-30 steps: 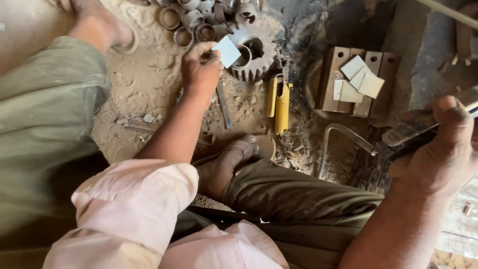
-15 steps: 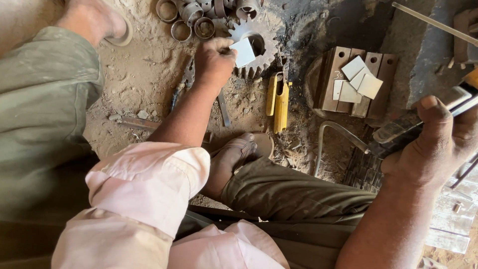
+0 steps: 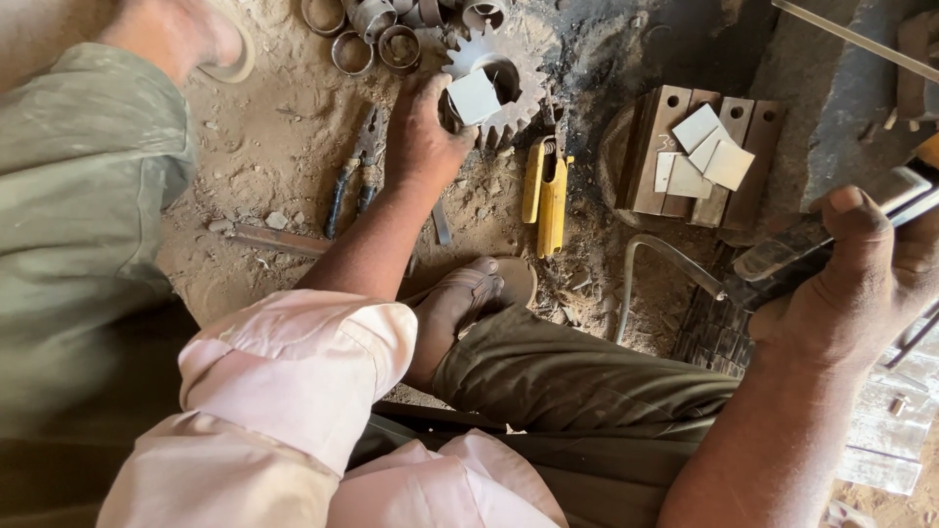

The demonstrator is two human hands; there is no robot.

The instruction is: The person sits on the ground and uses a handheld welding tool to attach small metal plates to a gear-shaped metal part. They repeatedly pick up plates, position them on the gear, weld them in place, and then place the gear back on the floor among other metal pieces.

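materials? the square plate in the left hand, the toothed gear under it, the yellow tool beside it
Square plate in the left hand: looks like thin sheet metal, pale grey, matte, flat with clean edges. Gear: probably steel or cast iron, dark, dull and dusty, with thick cut teeth. Yellow tool: painted metal or plastic, cannot tell which; glossy yellow, scuffed and dirty.

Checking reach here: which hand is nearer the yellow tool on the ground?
Left. The left hand sits just left of the yellow tool; the right hand is far right.

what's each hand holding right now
Left hand: closed on a small square metal plate, over the large gear.
Right hand: closed round a dark metal tool.
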